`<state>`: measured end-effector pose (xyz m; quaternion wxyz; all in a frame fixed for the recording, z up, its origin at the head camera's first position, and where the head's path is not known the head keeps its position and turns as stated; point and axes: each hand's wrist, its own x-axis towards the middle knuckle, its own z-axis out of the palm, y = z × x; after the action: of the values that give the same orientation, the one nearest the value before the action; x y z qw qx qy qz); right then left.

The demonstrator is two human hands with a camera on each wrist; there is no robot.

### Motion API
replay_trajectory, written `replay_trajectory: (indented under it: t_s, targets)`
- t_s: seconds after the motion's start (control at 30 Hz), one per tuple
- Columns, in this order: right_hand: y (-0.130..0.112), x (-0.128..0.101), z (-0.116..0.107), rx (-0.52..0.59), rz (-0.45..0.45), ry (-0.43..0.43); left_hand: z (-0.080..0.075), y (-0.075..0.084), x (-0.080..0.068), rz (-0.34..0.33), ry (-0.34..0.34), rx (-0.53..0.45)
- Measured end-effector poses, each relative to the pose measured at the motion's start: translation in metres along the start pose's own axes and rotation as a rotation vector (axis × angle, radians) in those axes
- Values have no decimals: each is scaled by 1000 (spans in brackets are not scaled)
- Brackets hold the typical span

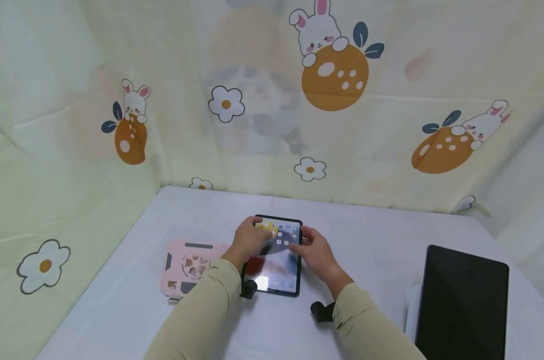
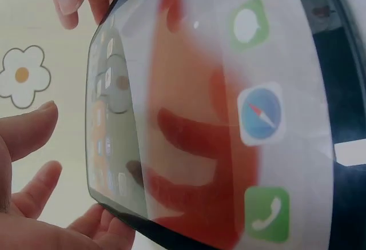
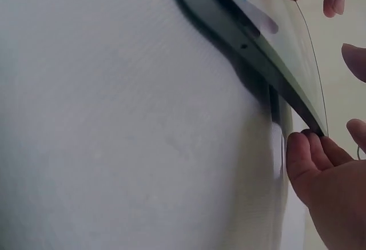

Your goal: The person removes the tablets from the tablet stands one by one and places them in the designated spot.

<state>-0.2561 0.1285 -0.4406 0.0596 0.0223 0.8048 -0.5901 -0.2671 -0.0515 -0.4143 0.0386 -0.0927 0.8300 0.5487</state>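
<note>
- Your left sleeve [image 1: 195,320] and right sleeve [image 1: 371,320] lie nearest the head camera, reaching forward, with a black wrist mount [image 1: 322,312] at each cuff.
- Your left hand [image 1: 248,239] is at the far left corner of the lit tablet [image 1: 276,270]: two digits stand apart on the screen side while the other fingers curl against the edge.
- Your right hand [image 1: 317,254] mirrors it on the right edge, fingers curled at the border, thumb side spread over the glass. How firmly either one grips, you cannot tell.
- That tablet sits between your hands, screen up, its long axis running away from you. Both hands are at its far half, touching it, neither clearly nearer; the near end extends back between your wrists.
- Left of your left hand, on the table [image 1: 366,240], lies a pink panel [image 1: 177,260] with a round patterned opening. Your left forearm crosses between it and the tablet, hiding part of each, so that arm stands in the way on this side.
- Well to the right of your right hand lies a larger black slab [image 1: 463,300], with something white [image 1: 413,312] showing along its left side.
- Beyond both hands hangs a rabbit-print curtain [image 1: 366,150].
</note>
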Motion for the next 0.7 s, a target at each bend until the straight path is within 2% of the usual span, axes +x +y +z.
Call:
replay_trajectory:
  t_s: [0.2, 0.5, 0.7]
  targets:
    - [3, -1, 0, -34, 7, -8, 1, -4, 1, -42, -25, 0]
    - [4, -3, -1, -77, 11, -11, 3, -5, 2, -67, -52, 8]
    - [6, -4, -4, -87, -4, -23, 1, -5, -2, -47, -71, 8]
